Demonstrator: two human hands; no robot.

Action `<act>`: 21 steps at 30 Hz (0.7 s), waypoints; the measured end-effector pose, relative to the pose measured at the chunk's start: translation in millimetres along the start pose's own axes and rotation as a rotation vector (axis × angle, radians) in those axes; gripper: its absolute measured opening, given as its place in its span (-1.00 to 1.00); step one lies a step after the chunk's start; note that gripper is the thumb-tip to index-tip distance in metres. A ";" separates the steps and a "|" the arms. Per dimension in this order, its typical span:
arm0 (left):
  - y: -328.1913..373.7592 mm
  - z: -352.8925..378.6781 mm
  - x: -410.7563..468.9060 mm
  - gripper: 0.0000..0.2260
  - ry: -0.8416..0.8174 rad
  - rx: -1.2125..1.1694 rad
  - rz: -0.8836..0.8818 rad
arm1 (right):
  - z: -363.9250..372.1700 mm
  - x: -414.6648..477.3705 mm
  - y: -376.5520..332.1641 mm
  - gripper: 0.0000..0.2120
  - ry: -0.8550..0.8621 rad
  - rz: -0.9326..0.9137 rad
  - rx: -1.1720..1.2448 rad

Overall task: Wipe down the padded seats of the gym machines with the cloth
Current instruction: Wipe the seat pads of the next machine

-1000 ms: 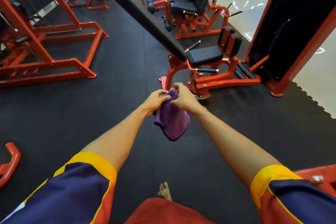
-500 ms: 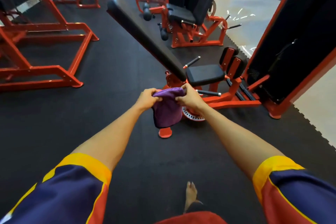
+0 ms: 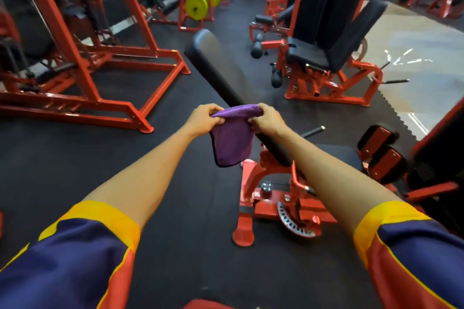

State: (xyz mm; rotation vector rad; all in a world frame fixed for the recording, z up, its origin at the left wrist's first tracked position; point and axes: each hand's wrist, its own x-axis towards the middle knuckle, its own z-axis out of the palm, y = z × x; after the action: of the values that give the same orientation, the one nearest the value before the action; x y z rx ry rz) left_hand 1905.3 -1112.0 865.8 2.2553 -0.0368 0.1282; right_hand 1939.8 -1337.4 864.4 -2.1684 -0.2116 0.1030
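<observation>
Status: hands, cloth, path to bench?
Left hand, right hand both grip purple cloth, stretched between them. Long black padded bench directly ahead. Nothing blocking.

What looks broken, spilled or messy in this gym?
Nothing looks broken or knocked over. The one odd spot: bright white streaks on the pale floor beside the far seat machine, maybe water, maybe just reflected light. I cannot tell which.

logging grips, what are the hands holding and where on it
Purple cloth, top edge: left hand pinches its left end, right hand its right end.
</observation>
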 end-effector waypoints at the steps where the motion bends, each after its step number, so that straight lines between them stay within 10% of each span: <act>1: 0.9 -5.9 14.9 -0.77 0.003 -0.010 -0.013 | -4.9 21.4 -7.4 -0.79 -0.011 -0.013 -0.019; 11: -12.3 -70.2 144.1 -0.76 -0.014 -0.084 0.036 | -14.5 201.6 -75.5 -0.84 -0.071 -0.151 -0.129; 21: -31.0 -129.5 246.1 -0.70 0.503 -0.115 -0.038 | 27.3 312.1 -147.1 -0.86 0.156 -0.328 -0.037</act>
State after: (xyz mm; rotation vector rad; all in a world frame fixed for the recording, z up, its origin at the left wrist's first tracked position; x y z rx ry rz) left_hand 2141.8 -988.1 949.4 2.0494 0.2596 0.6503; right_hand 2225.4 -1173.8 971.5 -2.1362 -0.4781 -0.2567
